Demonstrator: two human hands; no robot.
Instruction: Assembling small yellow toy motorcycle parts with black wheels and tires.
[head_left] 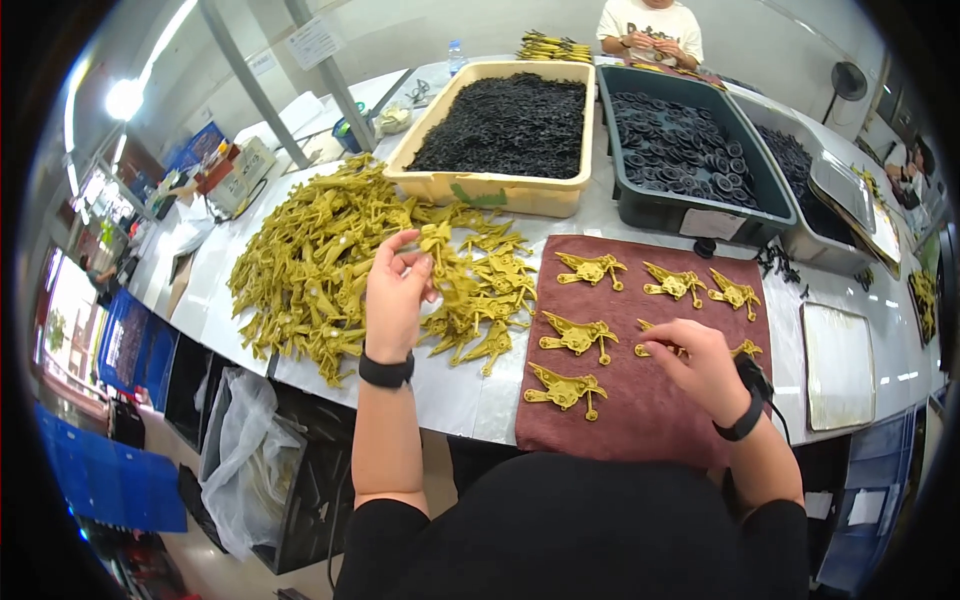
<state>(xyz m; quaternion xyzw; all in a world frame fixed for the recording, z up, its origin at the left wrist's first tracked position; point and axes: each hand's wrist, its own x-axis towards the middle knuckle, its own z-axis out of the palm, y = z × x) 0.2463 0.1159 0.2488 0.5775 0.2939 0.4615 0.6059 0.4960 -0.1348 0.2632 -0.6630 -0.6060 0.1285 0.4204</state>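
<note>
My left hand [397, 290] is raised at the right side of a big heap of yellow-green plastic parts [310, 260]. Its fingers are curled, pinching a yellow plastic part [437, 238] at the fingertips. Over a reddish-brown cloth [655, 440], my right hand [695, 362] has its fingers closed on another yellow plastic part [645, 326], which it mostly hides. More of these lever-like parts lie spaced out in rows on the cloth, such as one yellow part [577, 333] left of the hand and another yellow part [565, 388] nearer me.
Behind the heap stands a cream bin [400, 165] of small black pieces. Right of it, a dark green bin [625, 200] holds black discs. A metal tray [838, 370] lies right of the cloth. Across the table a person [655, 30] handles parts.
</note>
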